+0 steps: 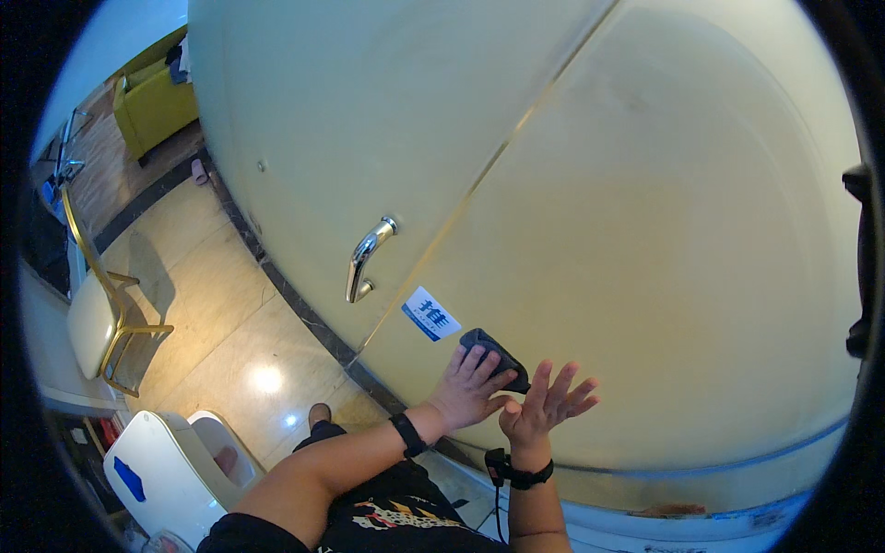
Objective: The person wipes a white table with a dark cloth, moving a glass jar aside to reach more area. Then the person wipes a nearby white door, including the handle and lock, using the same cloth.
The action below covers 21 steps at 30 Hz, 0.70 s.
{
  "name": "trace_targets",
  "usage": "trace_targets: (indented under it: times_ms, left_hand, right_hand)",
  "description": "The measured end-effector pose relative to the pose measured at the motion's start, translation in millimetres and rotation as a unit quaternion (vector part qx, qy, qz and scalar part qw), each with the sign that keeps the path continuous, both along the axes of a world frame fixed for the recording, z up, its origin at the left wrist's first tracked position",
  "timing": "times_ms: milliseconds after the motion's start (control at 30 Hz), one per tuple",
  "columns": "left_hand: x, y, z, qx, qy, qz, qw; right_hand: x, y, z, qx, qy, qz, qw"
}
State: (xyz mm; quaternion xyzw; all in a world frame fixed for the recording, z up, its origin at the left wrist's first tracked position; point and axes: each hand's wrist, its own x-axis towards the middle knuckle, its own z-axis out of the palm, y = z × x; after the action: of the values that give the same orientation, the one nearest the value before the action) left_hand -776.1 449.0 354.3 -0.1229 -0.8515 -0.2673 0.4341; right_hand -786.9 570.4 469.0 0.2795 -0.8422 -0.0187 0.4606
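Note:
My left hand (467,394) presses a folded dark grey cloth (508,363) against a frosted glass panel (622,276), fingers spread over the fabric. My right hand (550,408) is just right of the cloth, holding nothing, its fingers apart. Whether its fingertips touch the glass, I cannot tell. Just beyond the cloth, a white and blue sticker (430,314) bearing writing is stuck to the panel. Left of it, across a slanting seam, a chrome pull handle (366,259) is fixed to the frosted glass door (325,124). Both wrists wear black straps.
A gold-framed chair (97,318) stands on the tiled floor (214,297) at left. Below it is a white toilet-like fixture (166,470) with a blue patch. A yellow-green sofa (155,100) stands far left. A cable (498,515) hangs by my right wrist.

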Motion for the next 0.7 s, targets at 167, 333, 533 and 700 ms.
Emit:
trace_targets:
  times_ms: [167,333,533,700]
  left_hand:
    - [-10,-37,33,0.015,-0.008,0.053,0.998]
    - [-25,-74,61,0.123,0.006,0.115,0.986]
    - [-16,-57,5,0.207,-0.079,0.067,0.973]
    - [-9,-47,-59,0.158,-0.271,0.025,0.949]
  right_hand:
    - [1,2,3,0.022,-0.008,0.004,1.0]
    - [0,-1,6,0.041,0.02,-0.017,0.999]
    - [-3,-5,8,0.045,0.039,-0.03,0.998]
    - [-3,-5,8,0.045,0.044,-0.027,0.998]
